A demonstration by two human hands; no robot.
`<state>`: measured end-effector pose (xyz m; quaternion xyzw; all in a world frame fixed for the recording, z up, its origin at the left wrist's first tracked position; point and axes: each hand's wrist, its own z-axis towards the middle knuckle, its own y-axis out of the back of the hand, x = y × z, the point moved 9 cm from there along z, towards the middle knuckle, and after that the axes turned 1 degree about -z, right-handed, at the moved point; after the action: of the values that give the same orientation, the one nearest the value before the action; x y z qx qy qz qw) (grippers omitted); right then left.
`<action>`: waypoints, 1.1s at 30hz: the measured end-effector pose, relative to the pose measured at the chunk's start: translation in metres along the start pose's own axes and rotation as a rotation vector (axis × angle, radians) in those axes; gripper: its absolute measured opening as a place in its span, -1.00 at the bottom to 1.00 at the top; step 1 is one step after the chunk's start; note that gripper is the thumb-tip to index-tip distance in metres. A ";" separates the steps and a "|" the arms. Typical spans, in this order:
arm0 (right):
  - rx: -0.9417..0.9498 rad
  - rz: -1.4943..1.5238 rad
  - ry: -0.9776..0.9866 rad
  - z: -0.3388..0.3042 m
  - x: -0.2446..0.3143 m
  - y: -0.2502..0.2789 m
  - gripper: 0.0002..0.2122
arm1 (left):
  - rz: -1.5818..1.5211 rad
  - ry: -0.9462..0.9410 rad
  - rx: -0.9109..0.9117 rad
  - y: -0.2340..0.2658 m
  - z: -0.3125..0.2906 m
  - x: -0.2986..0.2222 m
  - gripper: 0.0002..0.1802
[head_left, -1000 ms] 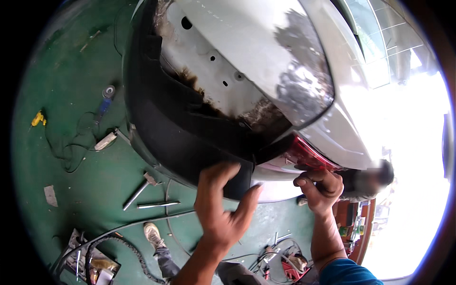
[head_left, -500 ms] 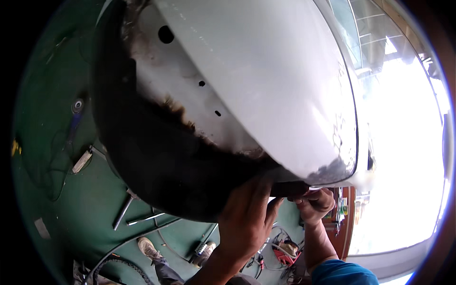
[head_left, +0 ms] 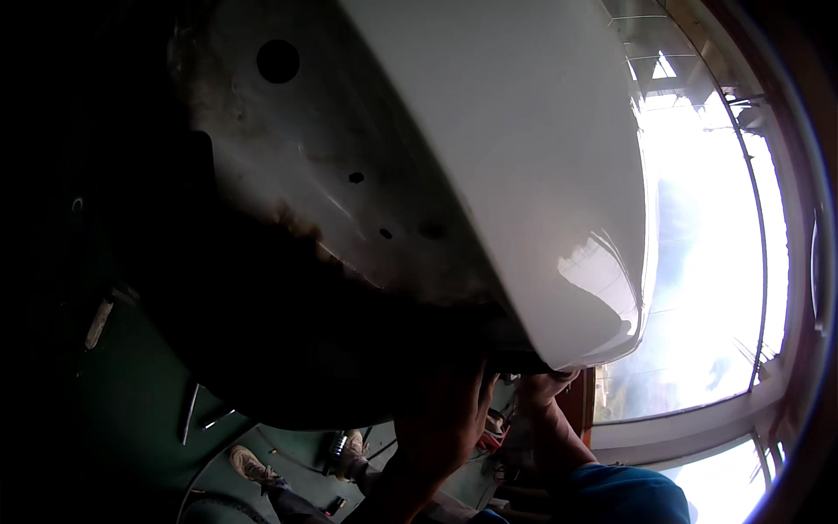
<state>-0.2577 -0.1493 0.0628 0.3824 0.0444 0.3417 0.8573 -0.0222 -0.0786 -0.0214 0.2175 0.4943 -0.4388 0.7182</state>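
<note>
A large white vehicle body panel [head_left: 515, 131] fills the upper middle. Its grey inner flange [head_left: 288, 157] has holes and dark smudges. Below it curves a black wheel-arch part [head_left: 288, 349], nearly lost in shadow. My left hand [head_left: 441, 424] reaches up to the arch's lower end, fingers bent against it; deep shade hides their tips and whatever they grip. Beside it, my right hand [head_left: 543, 389] is closed under the panel's lower corner. The panel edge covers most of its fingers, so anything held there is hidden.
Green floor [head_left: 131, 410] shows at the lower left, with a pale-handled tool [head_left: 99, 324] and a metal bar [head_left: 190, 415] lying on it. My shoe [head_left: 249, 463] stands near a dark hose. A bright window [head_left: 698, 288] lies right of the panel.
The view has shifted and become much darker. The panel's lower corner sits lower in the picture. My right hand has slipped further behind the panel edge; my left hand remains at the arch.
</note>
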 end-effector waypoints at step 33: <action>0.104 -0.112 -0.260 -0.049 -0.031 0.008 -0.71 | 0.406 -0.348 0.000 -0.040 -0.053 0.011 -0.60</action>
<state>-0.3027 -0.1340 0.0280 0.4644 -0.0281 0.2382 0.8525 -0.0821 -0.0644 -0.0485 0.2335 0.3097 -0.3163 0.8657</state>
